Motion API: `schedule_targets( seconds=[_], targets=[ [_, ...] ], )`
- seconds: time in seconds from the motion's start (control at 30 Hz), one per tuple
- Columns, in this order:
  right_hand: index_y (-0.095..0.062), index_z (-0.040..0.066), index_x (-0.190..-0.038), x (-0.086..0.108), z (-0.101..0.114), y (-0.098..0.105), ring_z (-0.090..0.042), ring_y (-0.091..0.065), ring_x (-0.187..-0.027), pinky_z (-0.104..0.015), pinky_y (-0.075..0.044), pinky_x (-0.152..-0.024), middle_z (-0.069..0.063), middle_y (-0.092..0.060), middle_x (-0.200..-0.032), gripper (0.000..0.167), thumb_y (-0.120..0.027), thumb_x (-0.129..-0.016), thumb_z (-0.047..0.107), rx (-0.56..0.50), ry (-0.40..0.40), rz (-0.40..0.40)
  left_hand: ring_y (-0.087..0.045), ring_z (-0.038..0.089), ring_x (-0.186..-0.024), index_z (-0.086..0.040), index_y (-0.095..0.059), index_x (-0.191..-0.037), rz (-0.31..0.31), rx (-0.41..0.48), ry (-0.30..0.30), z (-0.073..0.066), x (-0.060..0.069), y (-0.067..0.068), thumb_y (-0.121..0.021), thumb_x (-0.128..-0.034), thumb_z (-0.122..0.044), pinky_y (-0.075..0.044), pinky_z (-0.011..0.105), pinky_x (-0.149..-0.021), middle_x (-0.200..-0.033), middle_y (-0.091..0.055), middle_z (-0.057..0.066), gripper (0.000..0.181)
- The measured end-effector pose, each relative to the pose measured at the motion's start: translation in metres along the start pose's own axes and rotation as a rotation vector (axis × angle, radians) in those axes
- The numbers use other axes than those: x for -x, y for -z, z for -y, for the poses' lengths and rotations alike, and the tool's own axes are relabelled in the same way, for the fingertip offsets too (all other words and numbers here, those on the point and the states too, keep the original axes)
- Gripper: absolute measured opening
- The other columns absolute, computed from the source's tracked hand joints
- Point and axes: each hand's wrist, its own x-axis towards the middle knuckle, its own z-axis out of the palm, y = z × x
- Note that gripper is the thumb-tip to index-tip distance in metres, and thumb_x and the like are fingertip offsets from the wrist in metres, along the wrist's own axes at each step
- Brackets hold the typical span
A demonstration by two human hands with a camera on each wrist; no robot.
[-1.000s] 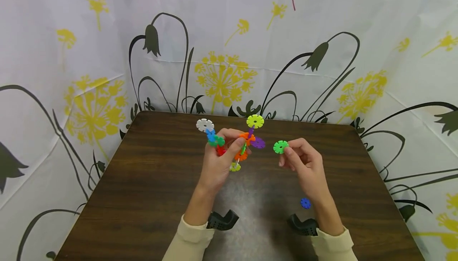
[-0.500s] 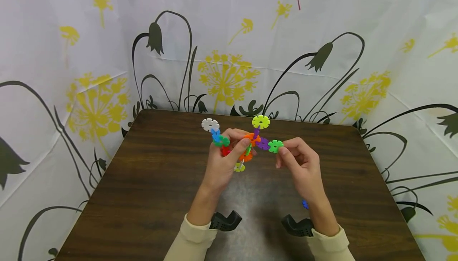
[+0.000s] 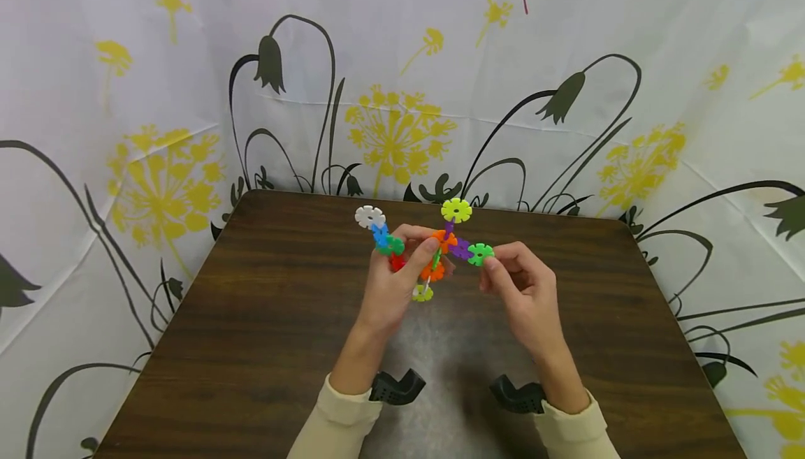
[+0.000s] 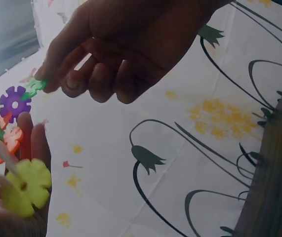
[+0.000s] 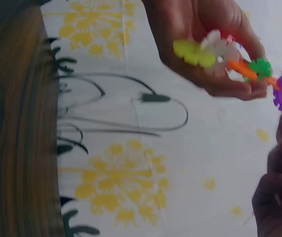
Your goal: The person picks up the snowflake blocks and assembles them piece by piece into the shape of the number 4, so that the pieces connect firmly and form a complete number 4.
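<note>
My left hand [image 3: 391, 291] grips a branching chain of notched plastic discs above the table. Its thumb presses near an orange disc [image 3: 444, 239]. White [image 3: 365, 216], blue [image 3: 379, 235], teal [image 3: 394, 245] and red [image 3: 397, 262] discs run along the chain's left arm. A yellow-green disc [image 3: 455, 206] stands at the top, and another yellow-green disc [image 4: 36, 187] hangs low. At the right end, my right hand [image 3: 528, 298] pinches a light green disc [image 3: 479, 255] between thumb and index finger. That disc meets the edge of a purple disc [image 4: 6, 104]; how deep their slots engage cannot be told.
A dark wooden table [image 3: 264, 319] lies under both hands. Behind it hangs a white cloth [image 3: 402, 40] printed with flowers. Black wrist mounts [image 3: 397, 387] sit at both cuffs.
My right hand has moved left, bringing the light green disc from apart to against the purple one. The blue disc on the table has become hidden behind the right forearm.
</note>
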Motion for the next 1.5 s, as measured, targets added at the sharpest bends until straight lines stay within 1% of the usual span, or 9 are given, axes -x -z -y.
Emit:
schedule_targets(
  seconds=[0.23,0.37,0.5,0.67,0.87,1.0,1.23,1.37,1.5],
  targets=[
    [-0.071,0.014,-0.11,0.011,-0.028,0.042,-0.018,-0.057,-0.067,-0.03,-0.047,-0.057,-0.006,-0.065,-0.079,0.019,-0.053,-0.113,0.006,0.186,-0.079,0.159,-0.075,0.017,-0.073,-0.013,-0.063,-0.116,-0.002,0.057,0.081,0.002,-0.003,0.0,-0.059,-0.1091,-0.007,-0.066,0.035,-0.067,-0.103,-0.071,0.004,0.01],
    [-0.069,0.018,-0.117,0.032,-0.054,0.075,-0.019,-0.059,-0.07,-0.03,-0.048,-0.061,-0.004,-0.063,-0.082,0.016,-0.057,-0.114,0.028,0.365,-0.346,0.311,-0.072,0.017,-0.075,-0.01,-0.06,-0.116,-0.014,0.024,0.137,0.0,-0.004,0.005,-0.057,-0.1076,-0.003,-0.065,0.032,-0.065,-0.102,-0.067,0.005,0.012],
    [-0.064,0.011,-0.129,0.063,-0.084,0.1,-0.017,-0.059,-0.072,-0.031,-0.048,-0.063,-0.001,-0.064,-0.086,0.035,-0.068,-0.107,0.038,0.543,-0.625,0.52,-0.069,0.019,-0.077,0.001,-0.059,-0.121,-0.006,-0.039,0.172,-0.001,-0.003,0.009,-0.06,-0.1071,-0.003,-0.066,0.034,-0.068,-0.106,-0.064,0.007,0.014],
    [-0.059,0.012,-0.134,0.098,-0.112,0.115,-0.019,-0.058,-0.074,-0.035,-0.045,-0.063,-0.002,-0.064,-0.091,0.05,-0.081,-0.097,0.037,0.624,-0.789,0.576,-0.07,0.021,-0.082,0.006,-0.063,-0.124,0.022,-0.121,0.195,0.001,-0.001,0.006,-0.065,-0.1064,-0.007,-0.066,0.034,-0.071,-0.11,-0.068,0.011,0.022],
    [-0.058,0.011,-0.124,0.108,-0.123,0.115,-0.019,-0.057,-0.073,-0.035,-0.045,-0.064,-0.003,-0.064,-0.087,0.041,-0.083,-0.096,0.025,0.597,-0.78,0.54,-0.071,0.02,-0.085,0.007,-0.062,-0.124,0.06,-0.124,0.216,0.007,0.001,-0.001,-0.067,-0.1057,-0.008,-0.066,0.034,-0.072,-0.111,-0.068,0.009,0.024],
    [-0.055,0.002,-0.114,0.108,-0.128,0.124,-0.018,-0.056,-0.072,-0.03,-0.046,-0.061,-0.004,-0.062,-0.082,0.033,-0.08,-0.098,0.019,0.451,-0.774,0.565,-0.071,0.02,-0.087,0.007,-0.06,-0.125,0.093,-0.127,0.235,0.009,0.001,-0.003,-0.066,-0.1057,-0.006,-0.066,0.033,-0.074,-0.11,-0.067,0.007,0.024],
    [-0.06,-0.002,-0.106,0.101,-0.141,0.135,-0.014,-0.054,-0.066,-0.031,-0.049,-0.058,-0.004,-0.058,-0.077,0.026,-0.064,-0.11,0.023,0.21,-0.744,0.668,-0.071,0.022,-0.092,0.003,-0.064,-0.123,0.157,-0.249,0.264,-0.004,0.0,0.016,-0.069,-0.105,-0.009,-0.067,0.037,-0.079,-0.116,-0.067,0.01,0.022],
    [-0.063,-0.004,-0.102,0.088,-0.144,0.134,-0.017,-0.056,-0.062,-0.034,-0.053,-0.059,-0.004,-0.059,-0.075,0.031,-0.06,-0.112,0.025,0.136,-0.659,0.678,-0.071,0.023,-0.089,0.001,-0.07,-0.118,0.188,-0.33,0.279,-0.012,-0.006,0.029,-0.07,-0.1053,-0.013,-0.067,0.04,-0.078,-0.116,-0.068,0.009,0.018],
    [-0.062,-0.003,-0.108,0.057,-0.132,0.127,-0.031,-0.066,-0.067,-0.035,-0.054,-0.058,-0.011,-0.068,-0.081,0.027,-0.056,-0.114,0.023,0.052,-0.523,0.583,-0.069,0.022,-0.082,-0.001,-0.072,-0.115,0.32,-0.359,0.289,-0.019,-0.016,0.037,-0.069,-0.1061,-0.015,-0.064,0.034,-0.077,-0.104,-0.068,0.008,0.016]
  ],
)
